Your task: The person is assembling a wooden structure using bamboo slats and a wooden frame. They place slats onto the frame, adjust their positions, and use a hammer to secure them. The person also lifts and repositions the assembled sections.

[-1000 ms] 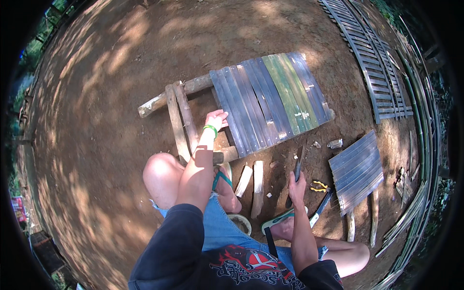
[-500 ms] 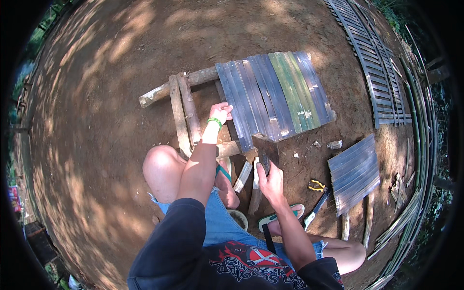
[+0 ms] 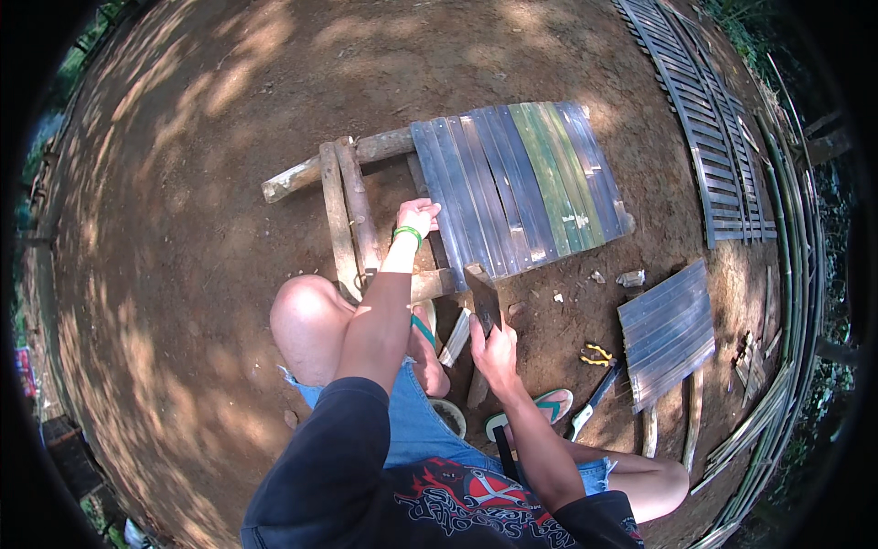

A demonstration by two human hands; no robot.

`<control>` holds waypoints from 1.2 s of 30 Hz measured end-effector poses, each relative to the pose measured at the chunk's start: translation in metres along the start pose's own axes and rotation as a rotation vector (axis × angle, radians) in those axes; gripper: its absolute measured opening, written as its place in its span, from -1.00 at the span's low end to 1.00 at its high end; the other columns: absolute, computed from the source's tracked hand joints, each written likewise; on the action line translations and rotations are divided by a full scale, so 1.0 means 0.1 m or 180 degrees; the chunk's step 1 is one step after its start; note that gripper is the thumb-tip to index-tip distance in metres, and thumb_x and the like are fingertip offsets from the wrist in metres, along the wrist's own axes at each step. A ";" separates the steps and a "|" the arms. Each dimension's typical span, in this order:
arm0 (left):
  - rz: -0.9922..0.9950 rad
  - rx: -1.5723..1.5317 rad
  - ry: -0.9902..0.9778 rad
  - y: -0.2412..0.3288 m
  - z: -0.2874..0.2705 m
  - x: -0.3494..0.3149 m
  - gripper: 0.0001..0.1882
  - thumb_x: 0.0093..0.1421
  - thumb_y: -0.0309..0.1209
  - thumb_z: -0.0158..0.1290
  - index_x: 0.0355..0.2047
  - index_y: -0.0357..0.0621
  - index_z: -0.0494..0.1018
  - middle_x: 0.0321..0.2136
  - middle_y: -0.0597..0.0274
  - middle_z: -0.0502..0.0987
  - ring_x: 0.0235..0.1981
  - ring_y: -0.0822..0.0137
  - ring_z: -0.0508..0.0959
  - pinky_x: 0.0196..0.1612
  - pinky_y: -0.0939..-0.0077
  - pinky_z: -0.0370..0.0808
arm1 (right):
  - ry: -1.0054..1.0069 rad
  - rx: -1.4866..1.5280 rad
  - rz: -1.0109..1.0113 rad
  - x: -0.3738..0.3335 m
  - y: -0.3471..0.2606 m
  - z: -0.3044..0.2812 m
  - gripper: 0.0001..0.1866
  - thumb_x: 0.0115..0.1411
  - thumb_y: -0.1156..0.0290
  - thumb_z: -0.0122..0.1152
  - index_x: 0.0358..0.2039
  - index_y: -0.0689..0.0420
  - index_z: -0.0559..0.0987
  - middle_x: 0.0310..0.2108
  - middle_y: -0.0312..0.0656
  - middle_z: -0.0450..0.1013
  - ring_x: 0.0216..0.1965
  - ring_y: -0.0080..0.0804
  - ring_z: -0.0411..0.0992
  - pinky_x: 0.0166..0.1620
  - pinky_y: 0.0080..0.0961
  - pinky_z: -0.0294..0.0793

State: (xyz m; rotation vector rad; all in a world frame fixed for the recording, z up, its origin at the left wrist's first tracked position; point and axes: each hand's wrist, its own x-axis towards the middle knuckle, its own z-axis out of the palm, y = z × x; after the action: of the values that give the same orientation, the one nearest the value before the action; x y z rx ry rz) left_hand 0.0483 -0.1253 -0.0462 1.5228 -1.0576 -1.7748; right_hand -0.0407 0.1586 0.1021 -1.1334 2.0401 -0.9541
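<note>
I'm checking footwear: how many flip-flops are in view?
2: the left flip-flop below the left hand, and the right flip-flop lower left of the yellow pliers. Both are partly hidden.

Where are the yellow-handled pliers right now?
In the head view, the yellow-handled pliers lie on the dirt ground, right of the person's right hand and just left of the smaller slatted panel.

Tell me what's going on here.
A person has the left hand at the left edge of a slatted panel, which lies over thick logs. The right hand grips a dark broad-bladed tool, its blade by the panel's near left corner; whether it touches is unclear. Yellow-handled pliers and a smaller slatted panel lie to the right.
</note>
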 end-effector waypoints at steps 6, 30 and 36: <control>-0.0044 0.0106 0.0131 0.10 0.02 -0.07 -0.43 0.16 -0.45 0.26 0.11 -0.54 0.38 -0.14 -0.10 0.60 -0.36 0.28 0.64 -0.32 0.41 0.69 | -0.0457 -0.0997 0.0516 0.04 0.24 0.19 -0.55 0.29 0.09 0.14 -0.21 0.32 0.48 -0.50 0.26 0.51 -0.39 0.28 0.53 -0.32 0.09 0.49; 0.0118 0.0511 -0.0132 -0.07 -0.06 -0.09 -0.57 0.17 -0.34 0.28 -0.05 -0.25 0.38 -0.45 0.32 0.48 -0.48 0.43 0.52 -0.40 0.42 0.62 | -0.0046 -0.0067 0.0931 -0.17 0.24 -0.05 -0.55 0.28 0.11 0.17 -0.10 0.30 0.54 -0.41 0.20 0.55 -0.30 0.15 0.57 -0.19 -0.10 0.51; 0.0050 -0.0080 -0.0798 0.11 -0.18 -0.31 -0.73 0.29 -0.33 0.15 -0.04 -0.07 0.44 -0.36 0.40 0.51 -0.31 0.45 0.53 -0.18 0.36 0.55 | -0.0031 0.0192 0.1017 -0.07 0.47 0.04 -0.56 0.28 0.11 0.18 -0.14 0.30 0.56 -0.40 0.19 0.56 -0.28 0.14 0.57 -0.18 -0.11 0.50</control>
State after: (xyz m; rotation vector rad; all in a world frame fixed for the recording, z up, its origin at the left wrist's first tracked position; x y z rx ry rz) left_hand 0.0709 -0.1085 -0.0213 1.2969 -1.1568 -1.9982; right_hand -0.0552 0.1814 0.0630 -0.7483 2.0889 -0.8400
